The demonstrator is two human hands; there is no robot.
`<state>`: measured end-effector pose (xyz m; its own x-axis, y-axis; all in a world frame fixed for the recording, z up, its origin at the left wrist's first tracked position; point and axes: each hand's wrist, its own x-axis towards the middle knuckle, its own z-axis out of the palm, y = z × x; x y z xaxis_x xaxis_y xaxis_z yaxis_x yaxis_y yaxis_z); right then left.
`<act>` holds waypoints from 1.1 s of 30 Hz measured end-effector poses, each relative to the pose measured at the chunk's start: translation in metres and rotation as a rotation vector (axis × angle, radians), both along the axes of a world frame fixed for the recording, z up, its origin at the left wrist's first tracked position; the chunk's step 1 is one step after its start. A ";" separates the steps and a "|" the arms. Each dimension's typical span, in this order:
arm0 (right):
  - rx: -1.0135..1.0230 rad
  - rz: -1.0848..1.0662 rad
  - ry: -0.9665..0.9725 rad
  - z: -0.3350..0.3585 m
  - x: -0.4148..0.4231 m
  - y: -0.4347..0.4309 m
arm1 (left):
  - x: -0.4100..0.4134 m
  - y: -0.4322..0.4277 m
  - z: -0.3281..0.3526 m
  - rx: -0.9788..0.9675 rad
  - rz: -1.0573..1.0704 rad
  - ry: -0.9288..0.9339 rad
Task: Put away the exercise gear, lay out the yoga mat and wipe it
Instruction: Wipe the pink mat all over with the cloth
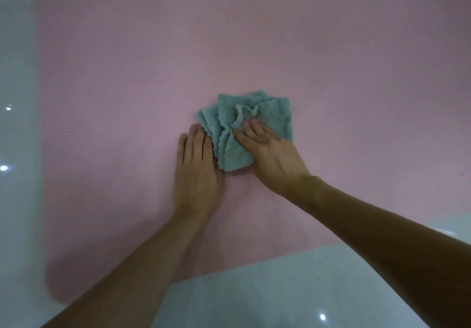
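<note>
Head view: the right hand [275,159] lies palm down on a bunched teal cloth [272,114]. Its fingers [251,131] are nearly straight and slightly fanned, pressing into the folds near the cloth's middle. Its thumb is hidden, so I cannot tell whether it tucks under the near edge. The left hand [197,172] lies flat just beside it, palm down on the mat [122,77], with fingers straight and pressed together. The side of this hand touches the cloth's left edge, and it holds nothing. The two hands sit close, with only the near corner of the cloth between them. Both forearms are bare and reach in from the bottom of the frame, the right one from the lower right corner. The cloth is crumpled into ridges that fan away from the fingertips. Its far edge is wavy, and all of it rests on the mat at about the mat's middle. The mat is pink with a fine ribbed surface and lies unrolled and flat. Its rounded left corners are in view and its right part runs out of frame. It lies on a glossy pale floor [267,299], which shows along the left side, the top left and the near edge, with small bright light reflections on it.
</note>
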<state>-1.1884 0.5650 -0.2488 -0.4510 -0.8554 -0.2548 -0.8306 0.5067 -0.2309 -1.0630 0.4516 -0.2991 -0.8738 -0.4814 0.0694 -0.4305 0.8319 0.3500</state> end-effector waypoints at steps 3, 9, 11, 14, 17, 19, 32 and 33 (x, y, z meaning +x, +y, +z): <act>-0.069 -0.009 -0.004 -0.007 0.024 0.025 | 0.000 -0.002 -0.003 -0.030 -0.037 -0.022; -0.107 0.043 -0.084 0.009 0.089 0.089 | -0.004 -0.006 -0.009 -0.081 -0.008 0.012; -0.084 0.028 -0.130 0.012 0.106 0.101 | -0.004 -0.005 -0.008 -0.095 -0.006 0.009; -0.033 0.054 -0.145 0.015 0.123 0.109 | -0.004 -0.004 -0.005 -0.079 -0.001 0.007; 0.037 0.090 -0.143 0.020 0.132 0.117 | -0.003 -0.004 -0.004 -0.078 -0.003 0.021; 0.036 0.132 -0.177 0.026 0.134 0.123 | -0.004 -0.004 -0.003 -0.079 -0.006 0.018; -0.233 -0.729 -0.614 0.082 -0.083 0.031 | -0.092 -0.040 0.016 -0.125 -0.149 -0.061; -0.248 -0.758 -0.589 0.080 -0.097 0.026 | -0.105 -0.040 0.014 -0.113 -0.130 -0.080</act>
<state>-1.2854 0.5907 -0.1691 -0.7597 -0.4524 -0.4671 -0.0248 0.7380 -0.6744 -1.1680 0.4113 -0.2853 -0.9332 -0.3567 0.0442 -0.3392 0.9146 0.2199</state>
